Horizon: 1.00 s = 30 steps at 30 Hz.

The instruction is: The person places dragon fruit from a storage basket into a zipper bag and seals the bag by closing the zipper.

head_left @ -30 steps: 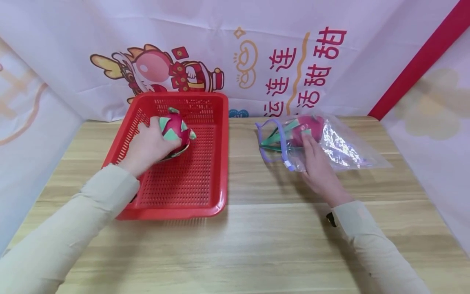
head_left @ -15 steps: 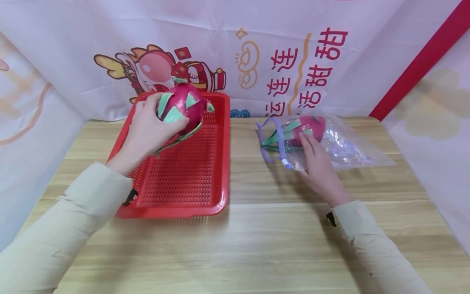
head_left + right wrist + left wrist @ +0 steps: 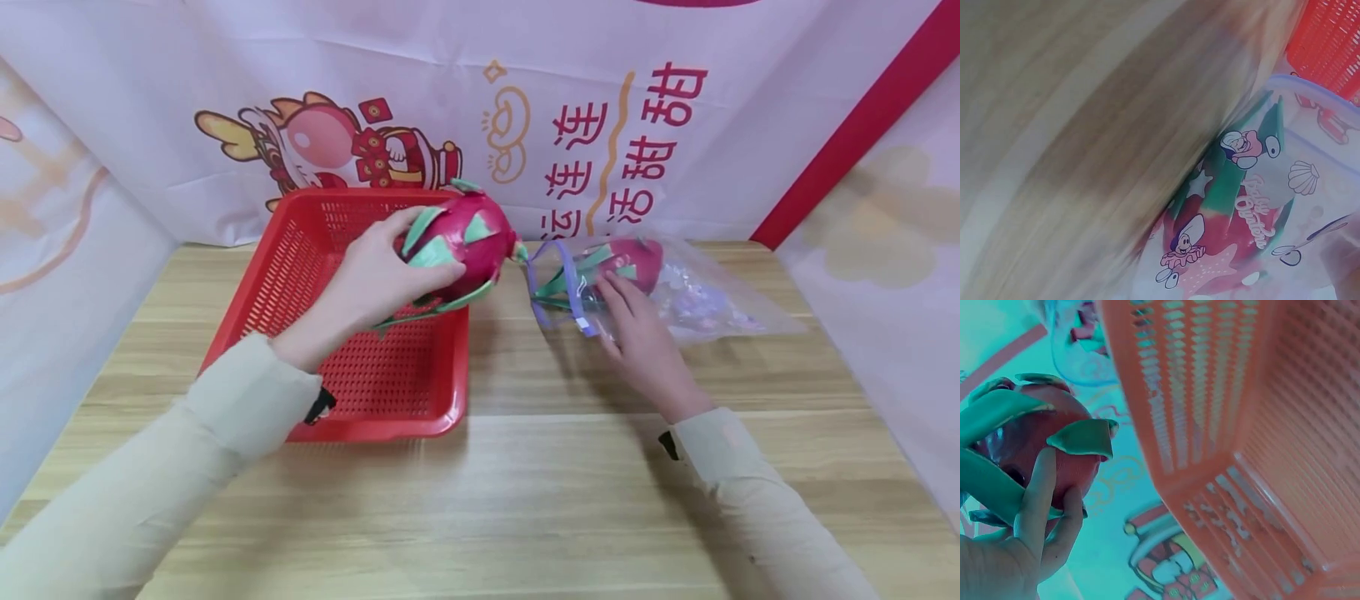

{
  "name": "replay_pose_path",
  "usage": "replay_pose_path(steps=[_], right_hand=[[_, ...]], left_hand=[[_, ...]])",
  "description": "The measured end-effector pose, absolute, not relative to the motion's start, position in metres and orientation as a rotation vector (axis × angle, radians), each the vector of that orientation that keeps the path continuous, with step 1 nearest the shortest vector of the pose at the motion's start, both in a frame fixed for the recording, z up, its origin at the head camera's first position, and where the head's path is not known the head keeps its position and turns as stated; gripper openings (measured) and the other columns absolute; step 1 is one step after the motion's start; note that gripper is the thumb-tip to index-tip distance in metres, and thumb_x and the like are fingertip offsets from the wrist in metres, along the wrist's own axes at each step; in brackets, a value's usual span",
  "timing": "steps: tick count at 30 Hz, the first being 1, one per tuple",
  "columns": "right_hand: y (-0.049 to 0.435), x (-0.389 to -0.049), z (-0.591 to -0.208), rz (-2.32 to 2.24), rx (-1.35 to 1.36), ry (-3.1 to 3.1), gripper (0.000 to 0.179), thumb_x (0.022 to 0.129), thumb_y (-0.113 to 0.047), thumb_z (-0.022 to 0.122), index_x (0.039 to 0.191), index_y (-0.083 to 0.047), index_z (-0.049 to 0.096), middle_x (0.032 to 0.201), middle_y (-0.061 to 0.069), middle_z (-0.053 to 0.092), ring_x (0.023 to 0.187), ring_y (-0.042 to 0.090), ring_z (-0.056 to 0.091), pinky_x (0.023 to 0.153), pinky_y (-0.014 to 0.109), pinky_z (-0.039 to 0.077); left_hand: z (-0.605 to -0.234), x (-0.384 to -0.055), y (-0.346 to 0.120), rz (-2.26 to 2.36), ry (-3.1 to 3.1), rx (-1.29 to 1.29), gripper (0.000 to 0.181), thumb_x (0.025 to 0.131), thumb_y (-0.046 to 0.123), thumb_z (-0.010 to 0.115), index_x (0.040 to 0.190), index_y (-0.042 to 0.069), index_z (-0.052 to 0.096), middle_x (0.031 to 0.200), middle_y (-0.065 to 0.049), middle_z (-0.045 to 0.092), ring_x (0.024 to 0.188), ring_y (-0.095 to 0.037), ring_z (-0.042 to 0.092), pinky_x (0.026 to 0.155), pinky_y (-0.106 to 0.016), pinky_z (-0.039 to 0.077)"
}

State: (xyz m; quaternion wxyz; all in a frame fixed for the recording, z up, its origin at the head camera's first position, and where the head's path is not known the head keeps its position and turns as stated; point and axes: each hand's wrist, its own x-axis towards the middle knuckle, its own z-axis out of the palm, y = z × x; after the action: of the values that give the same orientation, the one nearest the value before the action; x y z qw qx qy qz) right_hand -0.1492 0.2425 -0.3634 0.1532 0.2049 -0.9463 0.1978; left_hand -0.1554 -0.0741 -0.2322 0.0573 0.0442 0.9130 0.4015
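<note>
My left hand [image 3: 375, 271] grips a dragon fruit [image 3: 487, 242], red with green scales, above the right rim of the red basket [image 3: 450, 400]. In the left wrist view, two fingers lie along the side of this dragon fruit [image 3: 1067, 472]. My right hand [image 3: 648, 354] rests with extended fingers on a clear zip bag [image 3: 720, 308] printed with cartoons. Inside the bag, a second dragon fruit [image 3: 647, 254] lies with its long green leaves toward the mouth. The bag's purple-edged mouth [image 3: 573, 292] gapes toward the basket. My right thumb is mostly hidden.
The perforated red basket stands at the left of the wooden table [image 3: 540, 483], with nothing visible inside it. A white printed cloth [image 3: 510, 50] hangs behind and along both sides.
My left hand has lifted the dragon fruit out of the basket and carried it right, close to the bag's mouth. My right hand has shifted slightly left on the bag.
</note>
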Motion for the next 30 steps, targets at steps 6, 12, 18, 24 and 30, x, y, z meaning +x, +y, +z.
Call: replay_pose_path(steps=[6,12,18,24,30], right_hand=[[0.245,-0.151,-0.365,0.651,0.509,-2.743,0.056,0.095,-0.016,0.053,0.147,-0.009,0.035,0.148,0.022,0.036,0.134,0.044,0.037,0.111,0.058,0.031],[0.247,-0.151,-0.366,0.689,0.484,-2.746,0.055,0.097,-0.019,0.051,0.148,-0.011,0.032,0.15,0.022,0.035,0.135,0.045,0.036,0.111,0.06,0.029],[0.249,-0.153,-0.367,0.682,0.462,-2.746,0.054,0.098,-0.019,0.051,0.147,-0.007,0.034,0.149,0.023,0.035,0.135,0.045,0.036,0.111,0.06,0.029],[0.254,-0.152,-0.366,0.706,0.4,-2.771,0.056,0.096,-0.013,0.05,0.149,-0.011,0.031,0.15,0.025,0.033,0.135,0.048,0.033,0.109,0.063,0.03],[0.259,-0.153,-0.368,0.696,0.408,-2.766,0.06,0.091,-0.003,0.045,0.149,-0.011,0.032,0.148,0.025,0.034,0.133,0.048,0.036,0.108,0.064,0.031]], left_hand=[[-0.228,-0.163,-0.053,1.259,2.575,0.151,0.08,0.079,0.048,0.071,0.147,0.027,0.034,0.138,-0.005,0.048,0.12,-0.023,0.045,0.087,-0.043,0.055],[-0.233,-0.17,-0.036,1.259,2.452,0.21,0.076,0.079,0.044,0.072,0.144,0.024,0.038,0.132,-0.005,0.053,0.117,-0.022,0.049,0.08,-0.037,0.058],[-0.246,-0.173,-0.023,1.228,2.412,0.21,0.08,0.079,0.041,0.073,0.147,0.023,0.034,0.134,-0.006,0.051,0.117,-0.023,0.049,0.078,-0.036,0.059],[-0.257,-0.177,-0.009,1.198,2.409,0.216,0.08,0.079,0.043,0.073,0.146,0.022,0.035,0.133,-0.006,0.052,0.115,-0.022,0.05,0.08,-0.037,0.058],[-0.267,-0.182,0.004,1.193,2.425,0.182,0.077,0.08,0.044,0.072,0.144,0.021,0.037,0.13,-0.005,0.054,0.111,-0.02,0.053,0.083,-0.036,0.057]])
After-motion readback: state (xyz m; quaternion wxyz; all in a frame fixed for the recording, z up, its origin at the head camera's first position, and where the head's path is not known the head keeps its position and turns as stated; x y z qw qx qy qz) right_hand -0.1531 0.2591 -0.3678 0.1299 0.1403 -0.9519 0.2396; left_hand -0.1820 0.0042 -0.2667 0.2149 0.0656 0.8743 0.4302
